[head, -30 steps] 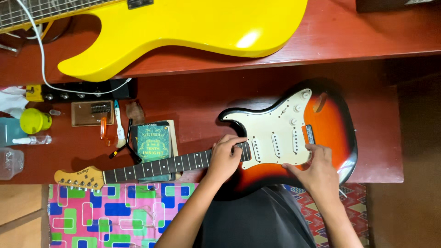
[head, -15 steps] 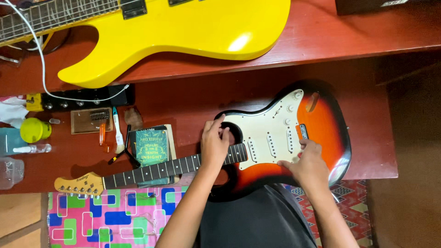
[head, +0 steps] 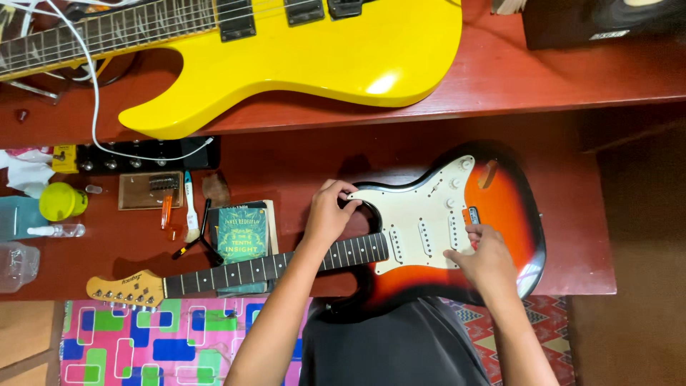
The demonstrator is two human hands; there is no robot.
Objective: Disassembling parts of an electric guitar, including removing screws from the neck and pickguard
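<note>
Two hands on the sunburst guitar (head: 500,207), flat on the red bench (head: 593,243). Left hand (head: 329,214) curls over the upper horn; right hand (head: 489,261) rests open near the bridge, gripping nothing. Best to steady the horn, keep the neck (head: 286,266) supported on the book (head: 241,236). White pickguard, glossy body.

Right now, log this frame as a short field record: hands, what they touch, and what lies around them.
left hand: gripping the upper horn of the sunburst guitar, near the neck joint
right hand: fingers on the white pickguard by the bridge
guitar neck: propped on a green book
red table: bears a small brush and a yellow-capped bottle
upper shelf: yellow guitar
</note>
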